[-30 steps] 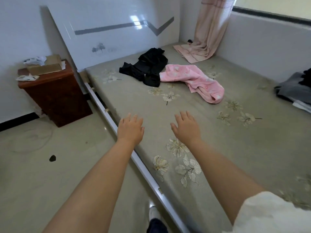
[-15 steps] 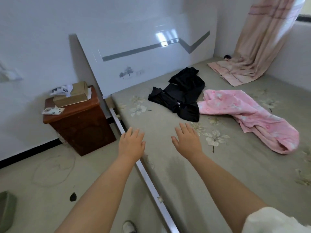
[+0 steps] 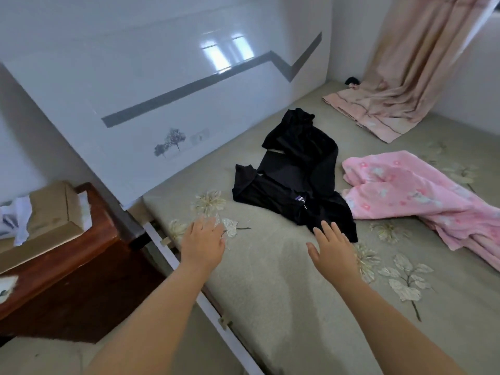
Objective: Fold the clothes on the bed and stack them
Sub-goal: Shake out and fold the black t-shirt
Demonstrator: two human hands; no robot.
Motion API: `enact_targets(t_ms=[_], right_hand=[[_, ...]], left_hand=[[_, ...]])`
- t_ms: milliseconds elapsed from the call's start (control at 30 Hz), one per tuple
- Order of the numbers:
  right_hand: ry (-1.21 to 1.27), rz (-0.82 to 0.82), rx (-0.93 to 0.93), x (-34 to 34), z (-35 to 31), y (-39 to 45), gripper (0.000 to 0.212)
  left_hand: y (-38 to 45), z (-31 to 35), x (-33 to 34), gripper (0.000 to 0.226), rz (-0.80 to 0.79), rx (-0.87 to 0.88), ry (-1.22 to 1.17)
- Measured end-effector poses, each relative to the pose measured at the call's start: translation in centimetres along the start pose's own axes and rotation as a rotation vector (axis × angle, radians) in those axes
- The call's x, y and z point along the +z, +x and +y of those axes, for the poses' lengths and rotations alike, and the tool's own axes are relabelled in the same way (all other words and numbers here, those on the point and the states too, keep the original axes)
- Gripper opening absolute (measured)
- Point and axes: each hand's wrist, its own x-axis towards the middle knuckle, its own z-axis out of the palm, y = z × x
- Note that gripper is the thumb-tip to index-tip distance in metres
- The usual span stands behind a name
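Observation:
A crumpled black garment (image 3: 295,180) lies on the grey-green bed (image 3: 284,288) near the white headboard. To its right a pink flowered garment (image 3: 411,190) is spread loosely, touching the black one's edge. My left hand (image 3: 203,243) hovers over the bed's near-left corner, fingers apart and empty. My right hand (image 3: 332,247) is stretched out flat, fingertips just short of the black garment's lower hem, holding nothing.
A brown wooden nightstand (image 3: 59,269) with a cardboard box (image 3: 51,209) stands left of the bed. The white headboard (image 3: 167,85) leans at the back. A peach curtain (image 3: 400,66) drapes onto the bed's far right corner. The bed's white side rail (image 3: 216,312) runs below my arms.
The view has moved closer to the headboard and the black garment. Both hands have advanced toward the black garment, still empty with fingers spread.

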Motion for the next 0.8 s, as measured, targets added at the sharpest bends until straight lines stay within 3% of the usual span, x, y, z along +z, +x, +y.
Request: enact_targets(t_ms=[300,500,567,633,733,800], right_hand=[[0.025,-0.217,0.206,10.1,-0.4,15.1,0.052],[0.077,-0.265,0.295,16.4,0.4,21.6,0.063],[0.096,-0.238,0.335,18.5,1.0,22.5,0.066],[0.126,-0.161,0.371,20.2,1.4,23.2,0.064],[0.200,0.030,0.354,21.3,1.7,24.1,0.042],[0.273,0.149,0.228,21.2,0.7,24.0,0.031]], left_hand=[[15.7,-1.7,11.2,0.044,-0.147,0.134,-0.082],[19.8,-0.4,21.0,0.050,-0.318,0.184,-0.122],[20.1,0.1,23.7,0.052,-0.360,0.240,-0.147],[19.8,0.6,25.7,0.061,-0.295,0.325,-0.213],[19.4,0.4,27.3,0.072,-0.175,0.344,-0.295],[19.2,0.1,27.6,0.069,-0.142,0.359,-0.332]])
